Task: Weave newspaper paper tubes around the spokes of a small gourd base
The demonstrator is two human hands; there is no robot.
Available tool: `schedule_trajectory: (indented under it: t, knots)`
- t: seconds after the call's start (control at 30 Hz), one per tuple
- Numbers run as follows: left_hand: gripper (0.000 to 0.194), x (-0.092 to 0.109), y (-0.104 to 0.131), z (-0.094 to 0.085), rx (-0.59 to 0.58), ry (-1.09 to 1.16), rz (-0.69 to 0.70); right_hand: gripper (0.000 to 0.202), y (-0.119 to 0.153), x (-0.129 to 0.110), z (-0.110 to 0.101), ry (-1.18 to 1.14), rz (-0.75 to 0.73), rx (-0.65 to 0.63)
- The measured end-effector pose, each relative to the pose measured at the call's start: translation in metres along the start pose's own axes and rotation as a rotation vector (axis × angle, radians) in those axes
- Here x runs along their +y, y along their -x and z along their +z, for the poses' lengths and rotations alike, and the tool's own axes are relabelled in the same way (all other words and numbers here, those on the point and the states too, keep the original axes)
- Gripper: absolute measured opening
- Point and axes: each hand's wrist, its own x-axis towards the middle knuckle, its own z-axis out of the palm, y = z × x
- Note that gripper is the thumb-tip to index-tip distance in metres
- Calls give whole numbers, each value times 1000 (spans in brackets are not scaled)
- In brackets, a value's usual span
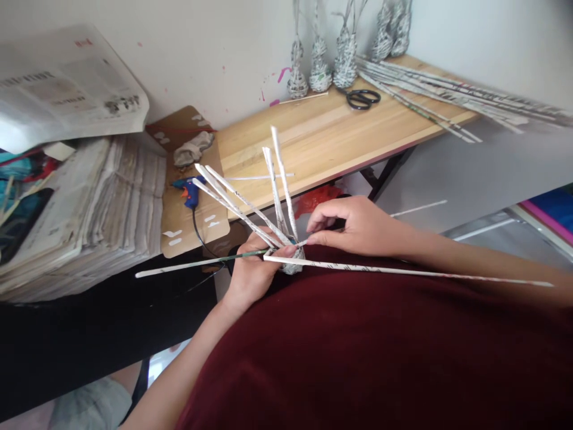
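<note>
My left hand (253,272) is closed around a small woven newspaper piece (293,266), held close to my dark red shirt. Several rolled paper strips (257,209) stick up and outward from its top. One long paper strip (394,270) runs from the left thumb far to the right, and a greenish one (201,261) points left. My right hand (338,224) is at the right side of the woven piece, thumb and index finger pinching the end of a short paper strip (302,242). The left fingers behind the piece are partly hidden.
A wooden table (255,143) carries black scissors (362,97), several woven newspaper bottle shapes (344,60) and a pile of paper strips (430,89). To the left are a blue glue gun (191,192) on cardboard (179,236) and a tall newspaper stack (120,197).
</note>
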Motion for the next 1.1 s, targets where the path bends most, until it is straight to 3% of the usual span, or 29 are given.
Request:
schedule_trajectory:
  t: [0.27,0.4,0.6,0.83,0.97,1.1]
  knots:
    - [12,-4,1,-3,-91,13,44,15,-8,1,1,-1,-18,-214]
    - [12,-5,2,-4,-109,-64,89,14,-8,0,0,49,-49,-236]
    - [20,0,0,1,-86,-151,35,10,-11,6,5,25,-76,-230]
    - [11,-1,0,6,-92,-77,81,9,-21,16,2,-83,-134,-341]
    - [10,-6,1,4,-97,-91,106,14,-27,18,-1,32,-310,-329]
    - [13,-8,2,4,-64,-102,107,18,-23,20,3,207,-409,-191]
